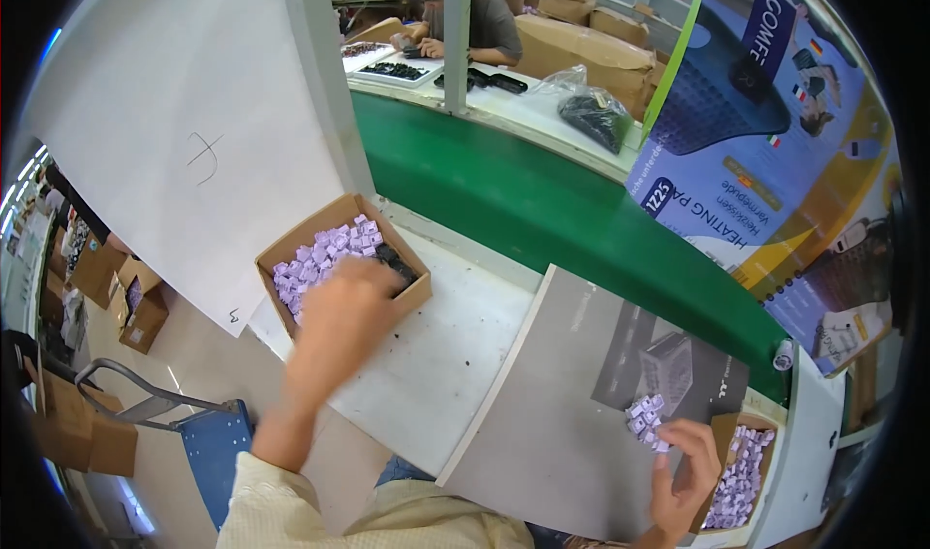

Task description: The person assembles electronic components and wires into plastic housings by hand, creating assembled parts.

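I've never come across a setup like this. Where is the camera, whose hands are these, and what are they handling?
There's no machine: a person works bare-handed, wearing a fisheye camera on the head, so edges look curved. Picture left is their left.

The blurred left hand is over an open cardboard box of small lilac pieces and some black ones, on a white worktop. Whether it holds anything is hidden.

The right hand has its fingertips at a small lilac cluster on a grey printed panel; a firm grip can't be confirmed. Beside it is a second box of lilac pieces.
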`<action>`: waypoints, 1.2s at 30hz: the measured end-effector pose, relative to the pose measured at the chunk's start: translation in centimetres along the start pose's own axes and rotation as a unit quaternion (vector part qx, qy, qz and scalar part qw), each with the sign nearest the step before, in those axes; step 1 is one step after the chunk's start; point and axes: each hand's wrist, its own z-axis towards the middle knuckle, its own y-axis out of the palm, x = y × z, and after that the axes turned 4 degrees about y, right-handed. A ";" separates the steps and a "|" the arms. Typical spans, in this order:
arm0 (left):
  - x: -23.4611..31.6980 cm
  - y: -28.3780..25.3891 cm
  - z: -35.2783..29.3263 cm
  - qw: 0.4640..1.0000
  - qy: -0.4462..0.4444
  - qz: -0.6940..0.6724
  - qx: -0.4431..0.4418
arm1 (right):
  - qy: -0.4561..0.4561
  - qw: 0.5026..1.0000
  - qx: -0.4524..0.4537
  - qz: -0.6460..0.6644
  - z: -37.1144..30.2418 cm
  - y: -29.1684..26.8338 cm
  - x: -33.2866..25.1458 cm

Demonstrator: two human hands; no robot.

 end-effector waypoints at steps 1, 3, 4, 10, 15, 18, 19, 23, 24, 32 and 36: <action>-3.5 -0.9 -0.8 0.992 -0.046 0.101 -0.065 | 0.010 1.000 0.000 0.020 0.1 0.4 0.5; -8.0 -0.9 -2.0 0.966 -0.097 0.196 -0.139 | 0.023 0.999 0.004 0.028 0.2 0.1 0.6; -9.7 -0.5 -2.4 0.948 -0.119 0.226 -0.191 | 0.026 0.999 0.005 0.023 0.2 0.1 0.6; -12.2 1.1 -3.6 0.970 -0.123 0.076 -0.195 | 0.037 0.999 -0.013 0.012 0.5 0.4 1.3; -11.3 2.0 -3.5 0.972 -0.106 0.008 -0.211 | 0.033 0.999 -0.018 -0.005 0.8 0.7 1.3; -12.1 2.5 -4.1 0.986 -0.094 -0.004 -0.140 | 0.035 0.999 -0.019 -0.008 0.9 0.8 1.2; -12.3 2.4 -4.1 0.986 -0.084 -0.016 -0.142 | 0.032 0.999 -0.021 -0.006 0.9 0.8 1.2; -13.2 2.6 -4.2 0.991 -0.014 -0.051 -0.122 | 0.030 0.999 -0.016 -0.008 0.6 0.6 1.4; -13.2 2.6 -4.2 0.991 -0.013 -0.050 -0.121 | 0.029 0.999 -0.014 -0.008 0.6 0.5 1.4; -15.1 -0.7 -1.1 0.982 -0.118 -0.109 -0.100 | 0.030 1.000 -0.003 0.001 0.3 0.1 0.9; -12.8 -1.7 1.7 0.998 -0.048 0.018 -0.037 | 0.028 0.999 0.012 -0.008 0.3 0.1 0.9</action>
